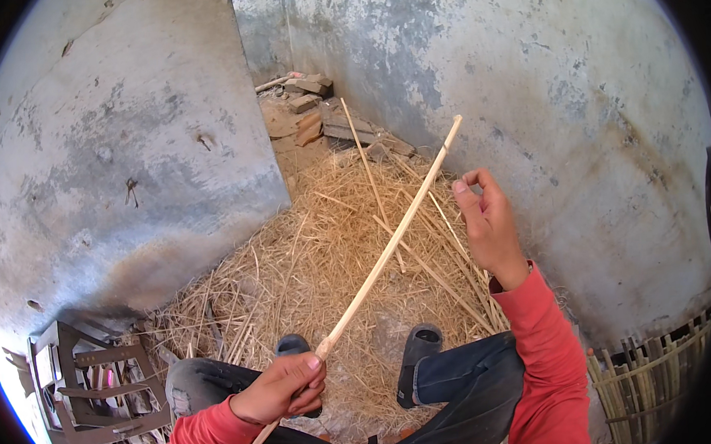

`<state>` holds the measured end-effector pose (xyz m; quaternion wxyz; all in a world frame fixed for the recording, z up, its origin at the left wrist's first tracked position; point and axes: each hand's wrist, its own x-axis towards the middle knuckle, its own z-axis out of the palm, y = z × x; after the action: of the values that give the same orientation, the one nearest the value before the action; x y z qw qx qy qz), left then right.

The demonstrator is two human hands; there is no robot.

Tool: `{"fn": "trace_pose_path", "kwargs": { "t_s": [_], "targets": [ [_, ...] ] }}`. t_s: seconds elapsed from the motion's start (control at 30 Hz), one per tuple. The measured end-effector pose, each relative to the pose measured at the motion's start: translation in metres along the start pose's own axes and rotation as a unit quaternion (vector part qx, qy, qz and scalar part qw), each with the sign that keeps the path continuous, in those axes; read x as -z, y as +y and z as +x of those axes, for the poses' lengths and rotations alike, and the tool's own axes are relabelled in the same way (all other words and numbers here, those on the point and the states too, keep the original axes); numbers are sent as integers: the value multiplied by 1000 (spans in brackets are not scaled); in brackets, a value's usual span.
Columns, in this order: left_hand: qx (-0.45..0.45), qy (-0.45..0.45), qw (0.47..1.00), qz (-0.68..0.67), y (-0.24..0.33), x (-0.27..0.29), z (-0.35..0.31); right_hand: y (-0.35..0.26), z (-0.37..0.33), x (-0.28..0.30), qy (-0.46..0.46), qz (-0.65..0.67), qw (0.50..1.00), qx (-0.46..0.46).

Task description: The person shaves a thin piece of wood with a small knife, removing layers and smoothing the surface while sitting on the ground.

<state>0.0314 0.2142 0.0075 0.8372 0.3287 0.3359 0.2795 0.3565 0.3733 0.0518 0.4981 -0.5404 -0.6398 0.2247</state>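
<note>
A long thin stick (389,248) is held near its low end in the closed left hand (284,386), slanting up over straw (309,264). It looks light, stiff, easily snapped. The right hand (488,223) is pinched, maybe on a thin strip.

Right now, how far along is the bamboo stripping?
Done: shavings and split slivers cover the floor, so earlier strips look worked. In hand: the left hand grips one long bamboo strip; the right hand pinches near its upper part, possibly a thin fibre, hard to tell. Left: loose strips lying beyond the feet.
</note>
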Motion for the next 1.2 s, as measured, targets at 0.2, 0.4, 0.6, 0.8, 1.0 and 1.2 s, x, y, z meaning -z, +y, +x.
{"fn": "trace_pose_path", "kwargs": {
  "t_s": [0.2, 0.4, 0.6, 0.8, 1.0, 1.2],
  "targets": [
    [-12, 26, 995, 100, -6, 3, 3, 2, 5, 1, 43, 44, 997, 35],
    [-17, 47, 986, 161, -9, -1, 0, 28, 19, 15, 84, -73, 993, 30],
    [-24, 82, 975, 205, -4, -8, 1, 6, -11, -21, -41, -78, 993, 74],
    [-27, 87, 983, 157, -2, -7, 3, -13, -36, -45, -139, -46, 984, 98],
    [-56, 111, 982, 140, -1, -6, 8, -30, -78, -77, -254, -8, 961, 105],
    [-86, 97, 986, 104, 7, -5, 7, -47, -98, -89, -294, 80, 948, 92]
  ]
}}
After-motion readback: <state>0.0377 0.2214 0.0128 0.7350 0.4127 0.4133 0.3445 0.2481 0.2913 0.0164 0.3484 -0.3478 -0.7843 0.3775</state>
